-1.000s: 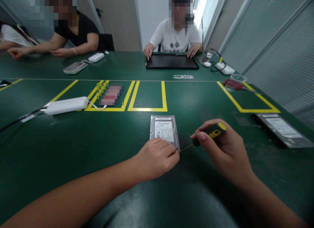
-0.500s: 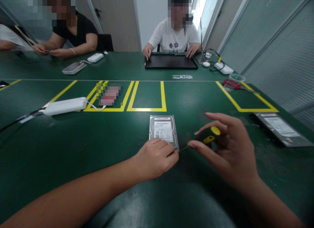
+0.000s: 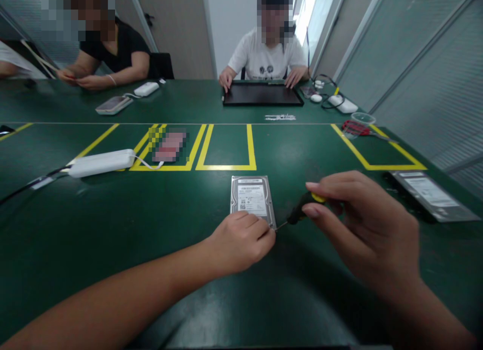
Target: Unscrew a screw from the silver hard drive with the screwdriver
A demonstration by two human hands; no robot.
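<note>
A silver hard drive (image 3: 252,194) with a white label lies on the green table (image 3: 151,209) in front of me. My left hand (image 3: 245,242) is closed over its near end and covers that part. In my right hand (image 3: 362,224) is a black and yellow screwdriver (image 3: 302,209), pinched by the handle between thumb and fingers. Its thin shaft slants down to the drive's near right corner, beside my left fingertips. Whether the tip sits in a screw is hidden.
A second hard drive (image 3: 433,194) lies at the right. Yellow tape (image 3: 226,167) marks areas on the table. A white power strip (image 3: 101,163) is at left, red-handled scissors (image 3: 356,128) and a clear cup (image 3: 362,119) at right. Across, a person (image 3: 267,58) handles a black panel (image 3: 264,94).
My right hand has shifted right and closed its fingers around the end of the screwdriver handle, which has tilted. My left hand and the hard drive stay in place.
</note>
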